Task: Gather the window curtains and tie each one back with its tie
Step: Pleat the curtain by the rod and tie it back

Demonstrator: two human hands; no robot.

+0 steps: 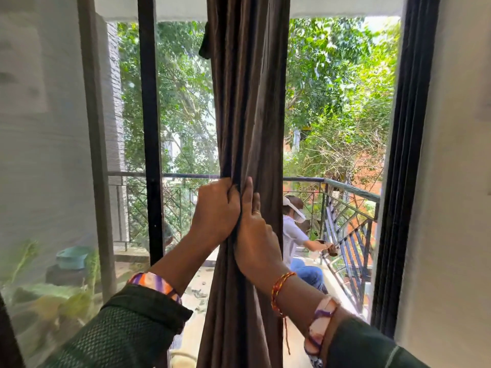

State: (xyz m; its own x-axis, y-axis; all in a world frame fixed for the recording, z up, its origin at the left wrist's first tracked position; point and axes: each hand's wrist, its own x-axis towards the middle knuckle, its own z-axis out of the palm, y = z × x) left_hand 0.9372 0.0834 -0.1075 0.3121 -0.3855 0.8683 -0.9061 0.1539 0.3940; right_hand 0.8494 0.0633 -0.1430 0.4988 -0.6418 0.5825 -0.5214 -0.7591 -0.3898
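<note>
The left hand (pixel 216 208) is gripping the bunched brown curtain (pixel 248 102) in a fist; the right hand (pixel 256 229) is clasping its opposite side.

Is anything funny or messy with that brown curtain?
Nothing looks torn or spilled. The brown curtain is bunched into a narrow column, with the left hand gripping its folds and the right hand against it. One small oddity: a dark flap sticks out from its upper left edge.

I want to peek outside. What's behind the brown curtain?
Past the curtain you see a balcony railing, green trees and a person crouching. Whatever sits straight behind the bunched cloth is hidden.
</note>
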